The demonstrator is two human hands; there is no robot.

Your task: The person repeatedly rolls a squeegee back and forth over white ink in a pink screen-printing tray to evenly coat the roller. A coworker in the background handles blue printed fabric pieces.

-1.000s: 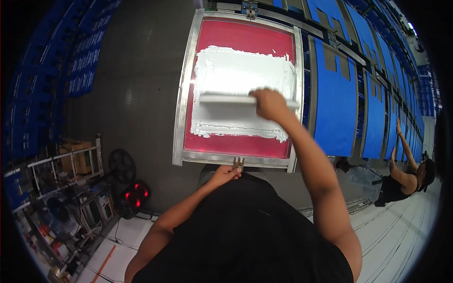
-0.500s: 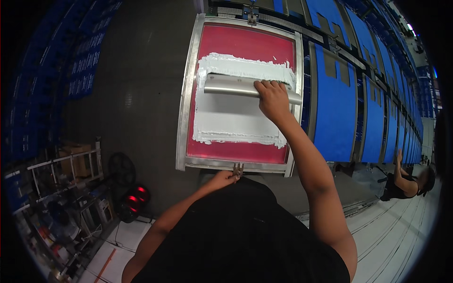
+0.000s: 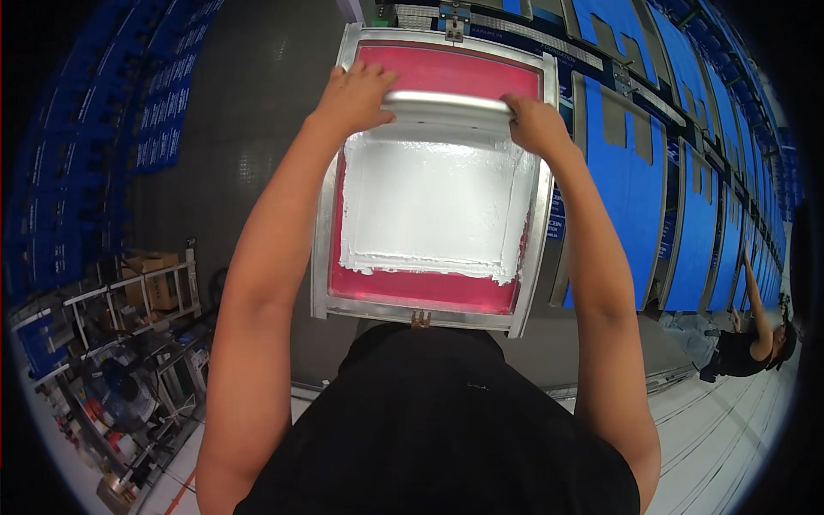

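Observation:
A silver metal squeegee [image 3: 451, 107] lies crosswise over the far part of a screen printing frame [image 3: 536, 215], which has a metal rim and red mesh [image 3: 446, 69]. My left hand [image 3: 352, 99] is at the squeegee's left end, its thumb on the near side and its fingers over the far side; that end is hidden under the hand. At the right end my right hand [image 3: 539, 127] is closed round the bar. Thick white ink [image 3: 433, 202] covers the mesh on the near side of the squeegee, with ragged ridges along its borders. A metal clamp [image 3: 421, 319] sits at the frame's near edge.
Blue fabric pieces [image 3: 618, 197] lie on a long row of boards to the right. Another clamp [image 3: 455, 30] is at the frame's far edge. A metal rack with a cardboard box [image 3: 153, 279] stands at lower left. Another person [image 3: 747, 343] stands far right.
My left hand has left the near clamp and moved onto the squeegee's left end. The squeegee has moved farther from me, with my right hand still on it.

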